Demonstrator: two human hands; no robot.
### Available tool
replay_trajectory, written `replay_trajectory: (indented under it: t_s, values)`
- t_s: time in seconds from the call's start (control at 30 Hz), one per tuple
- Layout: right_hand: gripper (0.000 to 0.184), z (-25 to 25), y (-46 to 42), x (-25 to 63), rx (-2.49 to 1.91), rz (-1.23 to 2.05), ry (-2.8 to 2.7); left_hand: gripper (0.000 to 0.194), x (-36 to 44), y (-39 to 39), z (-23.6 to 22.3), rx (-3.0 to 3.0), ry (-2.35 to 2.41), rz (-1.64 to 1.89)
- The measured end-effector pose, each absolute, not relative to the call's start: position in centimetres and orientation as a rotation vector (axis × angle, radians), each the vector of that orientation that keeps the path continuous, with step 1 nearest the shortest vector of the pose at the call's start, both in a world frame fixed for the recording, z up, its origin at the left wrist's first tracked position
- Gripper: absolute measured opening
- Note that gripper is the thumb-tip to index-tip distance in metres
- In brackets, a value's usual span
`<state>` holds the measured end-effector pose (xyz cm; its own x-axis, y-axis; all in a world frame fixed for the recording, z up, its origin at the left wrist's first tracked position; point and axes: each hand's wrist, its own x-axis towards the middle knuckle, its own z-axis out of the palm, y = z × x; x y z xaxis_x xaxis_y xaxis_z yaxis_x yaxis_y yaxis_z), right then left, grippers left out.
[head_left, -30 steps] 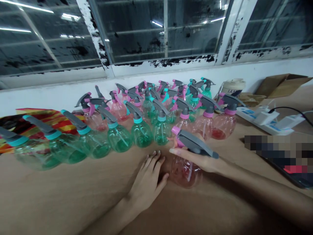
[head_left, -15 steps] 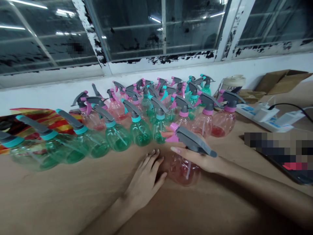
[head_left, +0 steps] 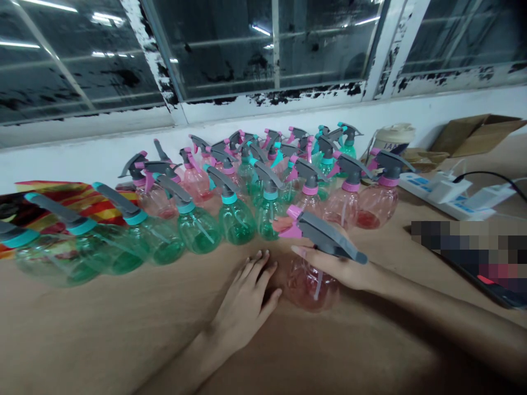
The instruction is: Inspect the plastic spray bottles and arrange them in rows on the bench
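My right hand (head_left: 341, 264) is closed around the neck of a pink spray bottle (head_left: 313, 288), just below its grey and pink trigger head. The bottle stands on the wooden table (head_left: 123, 340), its nozzle pointing left. Some of the right fingers lie behind the trigger and are partly hidden. Flat on the table to the left of that bottle rests my left hand (head_left: 247, 307), fingers apart and holding nothing. Beyond my hands runs a front row of green spray bottles (head_left: 237, 222) on the left and pink spray bottles (head_left: 376, 208) on the right.
Several more spray bottles (head_left: 195, 181) stand behind, up to the wall. A red and yellow patterned cloth (head_left: 111, 203) lies at left. On the right are a power strip (head_left: 444, 203) with plugs, a white tub (head_left: 395, 137), a cardboard box (head_left: 473, 137) and a dark phone-like device (head_left: 498, 288).
My right index finger has stretched further out past the trigger on the left. The bottle and my left hand stay in place, and the view has shifted slightly.
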<state>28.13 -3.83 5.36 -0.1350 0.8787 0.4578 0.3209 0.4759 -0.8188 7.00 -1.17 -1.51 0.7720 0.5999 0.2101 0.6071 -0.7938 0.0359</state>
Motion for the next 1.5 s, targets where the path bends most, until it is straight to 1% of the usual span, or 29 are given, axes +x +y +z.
replay_trajectory:
  t_s: [0.07,0.2,0.3,0.43,0.53,0.77,0.97,1.07,1.17,1.27,1.4,1.5]
  values:
    - [0.003,5.38,-3.79,28.16,-1.050,0.639,-1.713,0.045,6.98,-1.15,-1.55,-2.927,-0.996,-0.344]
    - [0.009,5.70,-3.75,28.05,-1.010,0.554,-1.749,0.045,6.91,-1.14,-1.58,-2.931,-0.985,-0.361]
    - [0.008,5.85,-3.76,27.94,-1.020,0.500,-1.743,0.044,6.88,-1.15,-1.58,-2.922,-0.987,-0.351]
    - [0.008,5.95,-3.94,27.93,-1.016,0.598,-1.745,0.045,6.90,-1.18,-1.54,-2.915,-0.981,-0.350]
    - [0.010,6.09,-4.17,27.93,-1.011,0.666,-1.732,0.045,6.89,-1.20,-1.48,-2.930,-0.988,-0.356]
    - [0.018,5.93,-4.33,27.92,-1.079,0.624,-1.688,0.044,6.96,-1.24,-1.33,-2.934,-0.989,-0.345]
    - [0.014,5.93,-4.21,27.98,-1.017,0.629,-1.719,0.043,6.91,-1.22,-1.45,-2.913,-0.978,-0.342]
    - [0.022,5.96,-4.32,27.96,-1.066,0.588,-1.686,0.043,6.87,-1.21,-1.55,-2.917,-0.966,-0.353]
    - [0.018,5.91,-4.36,27.97,-1.095,0.604,-1.657,0.043,6.89,-1.20,-1.63,-2.913,-0.970,-0.374]
    - [0.018,5.98,-4.39,27.94,-1.101,0.625,-1.649,0.042,6.90,-1.22,-1.66,-2.916,-0.978,-0.364]
    - [0.029,6.22,-4.50,27.77,-1.103,0.562,-1.654,0.043,6.88,-1.29,-1.60,-2.921,-0.982,-0.349]
    - [0.030,6.17,-4.51,27.73,-1.095,0.566,-1.657,0.044,6.87,-1.28,-1.60,-2.925,-0.986,-0.358]
